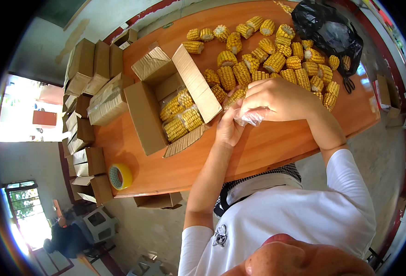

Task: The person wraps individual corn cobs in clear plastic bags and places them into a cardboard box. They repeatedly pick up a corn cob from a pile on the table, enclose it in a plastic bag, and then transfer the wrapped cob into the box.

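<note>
My left hand (231, 126) holds a piece of corn cob (236, 96) in a clear plastic bag (253, 118) near the table's front edge. Bent over it from the right, my right hand (278, 100) pinches the bag with its fingers; part of the cob is hidden under it. An open cardboard box (142, 119) stands to the left, with several bagged corn pieces (184, 120) inside. Behind my hands, many loose cut corn cobs (274, 62) lie spread over the wooden table.
A black plastic bag (330, 32) lies at the back right. Yellow tape (120, 176) stands at the front left corner. Closed cardboard boxes (108, 100) and open ones (97, 160) line the left side. A person (68, 238) is beyond the table at lower left.
</note>
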Available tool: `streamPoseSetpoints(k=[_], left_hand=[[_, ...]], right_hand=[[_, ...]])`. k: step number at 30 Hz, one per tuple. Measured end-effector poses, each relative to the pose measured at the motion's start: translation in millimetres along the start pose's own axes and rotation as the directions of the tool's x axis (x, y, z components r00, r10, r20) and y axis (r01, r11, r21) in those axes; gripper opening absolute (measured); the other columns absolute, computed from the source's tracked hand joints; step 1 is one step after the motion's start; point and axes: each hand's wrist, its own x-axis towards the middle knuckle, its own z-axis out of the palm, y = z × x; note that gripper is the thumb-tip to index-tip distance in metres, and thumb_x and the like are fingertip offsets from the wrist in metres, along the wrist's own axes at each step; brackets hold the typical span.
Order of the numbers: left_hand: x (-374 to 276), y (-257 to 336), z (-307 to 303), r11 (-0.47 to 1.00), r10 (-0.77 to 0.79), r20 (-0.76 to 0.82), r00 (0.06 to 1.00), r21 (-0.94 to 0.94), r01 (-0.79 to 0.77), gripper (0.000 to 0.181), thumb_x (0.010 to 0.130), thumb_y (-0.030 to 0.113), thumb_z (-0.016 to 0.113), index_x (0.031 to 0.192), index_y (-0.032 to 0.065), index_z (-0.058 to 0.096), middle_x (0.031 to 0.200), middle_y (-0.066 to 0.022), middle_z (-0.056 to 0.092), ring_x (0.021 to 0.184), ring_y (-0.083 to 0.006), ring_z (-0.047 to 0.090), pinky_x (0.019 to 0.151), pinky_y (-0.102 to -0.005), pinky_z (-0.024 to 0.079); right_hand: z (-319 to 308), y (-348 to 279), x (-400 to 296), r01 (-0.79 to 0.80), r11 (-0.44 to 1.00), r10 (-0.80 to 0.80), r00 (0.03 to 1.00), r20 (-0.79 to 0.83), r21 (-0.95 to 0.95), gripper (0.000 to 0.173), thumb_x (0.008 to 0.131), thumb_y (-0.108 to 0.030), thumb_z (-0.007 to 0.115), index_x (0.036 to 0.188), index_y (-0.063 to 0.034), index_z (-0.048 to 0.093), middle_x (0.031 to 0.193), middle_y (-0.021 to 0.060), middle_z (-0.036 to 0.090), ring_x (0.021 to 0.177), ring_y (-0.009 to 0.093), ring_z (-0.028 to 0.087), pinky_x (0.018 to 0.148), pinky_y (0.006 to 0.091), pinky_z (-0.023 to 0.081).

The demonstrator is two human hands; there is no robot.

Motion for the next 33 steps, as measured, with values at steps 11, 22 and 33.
streamPoseSetpoints(k=[11, 22, 33], left_hand=[[3.6, 2.7, 6.2, 0.992, 0.11, 0.12, 0.987, -0.077, -0.101, 0.081, 0.082, 0.041, 0.072, 0.144, 0.0084, 0.032, 0.142, -0.0132, 0.044, 0.128, -0.0339, 0.048, 0.088, -0.0313, 0.057], [0.6, -0.3, 8.1, 0.98, 0.176, -0.083, 0.981, -0.08, -0.182, 0.073, 0.078, 0.011, 0.076, 0.138, 0.0075, 0.035, 0.122, -0.0122, 0.054, 0.112, -0.0233, 0.057, 0.095, -0.0399, 0.053], [5.0, -2.8, 16.2, 0.914, 0.35, -0.022, 0.936, 0.225, -0.337, 0.063, 0.08, 0.006, 0.074, 0.132, 0.0038, 0.04, 0.126, -0.0115, 0.051, 0.113, -0.0219, 0.055, 0.096, -0.0363, 0.05]], right_hand=[[-57.0, -1.1, -21.1, -0.355, 0.934, 0.351, 0.932, -0.092, -0.043, 0.05, 0.078, -0.013, 0.074, 0.126, -0.0136, 0.059, 0.101, 0.0081, 0.062, 0.078, 0.016, 0.06, 0.074, 0.0285, 0.05], [6.3, -17.3, 5.0, -0.254, 0.967, 0.245, 0.951, -0.19, -0.023, 0.013, 0.08, -0.014, 0.07, 0.085, -0.0046, 0.061, 0.075, 0.0098, 0.057, 0.067, 0.027, 0.06, 0.06, 0.0351, 0.048], [-6.5, -12.9, 1.4, -0.377, 0.925, 0.371, 0.884, -0.285, 0.037, 0.011, 0.08, -0.008, 0.069, 0.082, -0.0022, 0.059, 0.075, 0.0078, 0.063, 0.066, 0.018, 0.061, 0.061, 0.0287, 0.048]])
